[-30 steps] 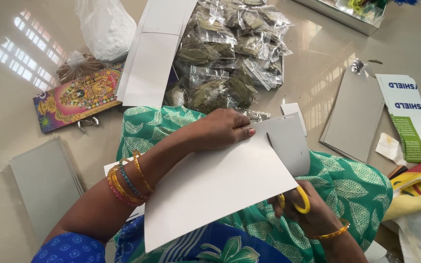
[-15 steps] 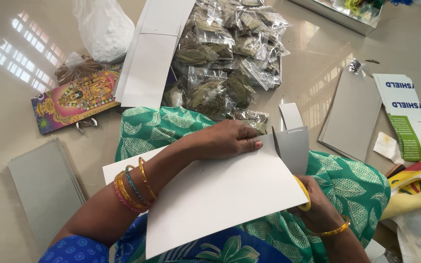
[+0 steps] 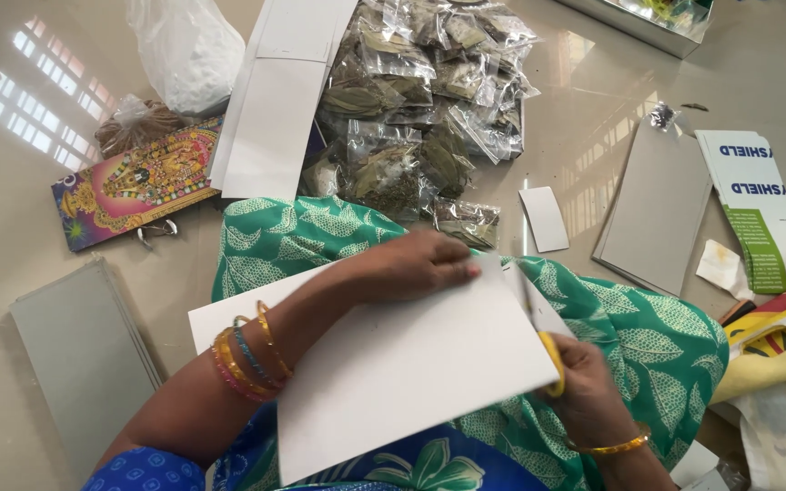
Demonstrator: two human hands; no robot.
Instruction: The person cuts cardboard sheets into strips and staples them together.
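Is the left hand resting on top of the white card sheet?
Yes, the left hand lies flat on the white card sheet, pressing its upper edge.

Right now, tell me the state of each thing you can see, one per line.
white card sheet: held flat over the lap, partly cut along its right edge
left hand: pressing on the sheet's top edge
right hand: gripping the scissors
yellow-handled scissors: at the sheet's right edge, blades mostly hidden
clear packets of dried leaves: sealed, heaped on the floor
small white offcut: lying loose on the floor
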